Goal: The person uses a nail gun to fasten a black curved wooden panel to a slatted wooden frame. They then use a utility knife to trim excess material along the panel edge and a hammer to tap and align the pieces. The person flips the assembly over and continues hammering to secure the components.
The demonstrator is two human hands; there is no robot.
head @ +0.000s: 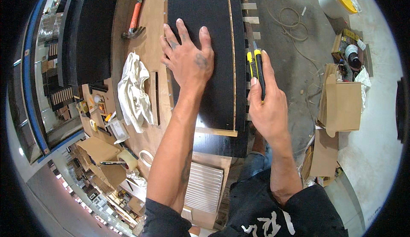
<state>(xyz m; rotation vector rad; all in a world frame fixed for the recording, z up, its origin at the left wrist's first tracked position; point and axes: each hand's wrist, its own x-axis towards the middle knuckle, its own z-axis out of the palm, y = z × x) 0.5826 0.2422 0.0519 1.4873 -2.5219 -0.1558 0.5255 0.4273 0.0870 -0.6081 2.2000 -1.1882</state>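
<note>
My left hand [189, 56] lies with its fingers spread on the face of a long black board [213, 86]. Along the board's right side runs a narrow edge strip [233, 60] in a light, speckled wood colour. In my right hand [269, 108] is a yellow and black utility knife [258, 67], gripped with the thumb on its body. Its blade is out and points away from me, just to the right of the board. Whether the blade touches anything cannot be made out. Beneath that long board, a wider black panel [221, 144] shows at the near end.
On the wooden worktop [150, 44] lie a claw hammer [136, 15] with an orange handle, a white cloth [134, 92] and a tape roll [146, 157]. Light slats [251, 19] jut out at the right. A hose [293, 23], a white bucket [333, 3] and a cardboard box [344, 105] are further right.
</note>
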